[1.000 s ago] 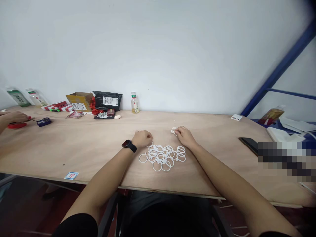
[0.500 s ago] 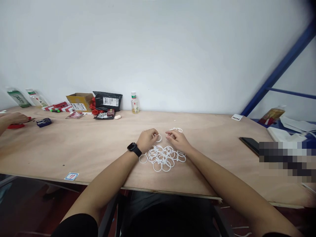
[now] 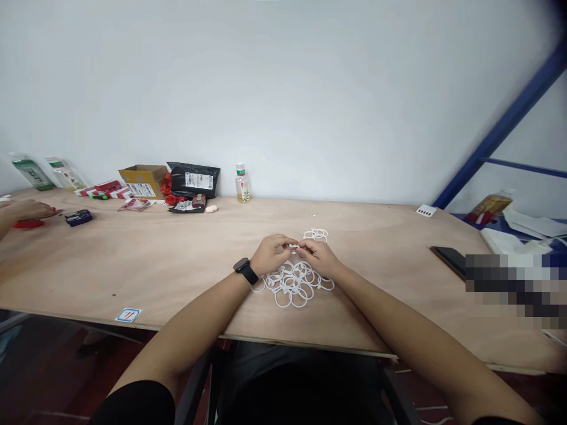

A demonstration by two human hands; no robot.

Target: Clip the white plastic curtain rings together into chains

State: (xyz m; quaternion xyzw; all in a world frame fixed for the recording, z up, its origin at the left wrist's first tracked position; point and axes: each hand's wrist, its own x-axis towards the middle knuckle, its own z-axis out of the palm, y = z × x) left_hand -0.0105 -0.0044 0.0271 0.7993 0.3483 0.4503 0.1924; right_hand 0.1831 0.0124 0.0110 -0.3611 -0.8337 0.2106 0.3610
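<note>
My left hand point(image 3: 270, 255), with a black watch on its wrist, pinches a small white ring point(image 3: 293, 246). The fingers of my right hand point(image 3: 321, 255) are closed on the other side of that ring, so both hands meet on it. Fingertips cover much of the ring. Just below, on the table, lies a pile of white rings point(image 3: 292, 288) with small knobs, overlapping one another. Beyond my right hand sits a smaller group of white rings point(image 3: 315, 235).
At the back stand a bottle point(image 3: 242, 184), a black parcel bag point(image 3: 195, 179) and an open cardboard box point(image 3: 144, 180). Another person's hand point(image 3: 35, 211) works at far left near a blue pouch point(image 3: 78, 218). A phone point(image 3: 448, 261) lies at right.
My hands have come together. My right hand has moved in and closed on the ring that my left hand held alone. More of the small group behind is uncovered.
</note>
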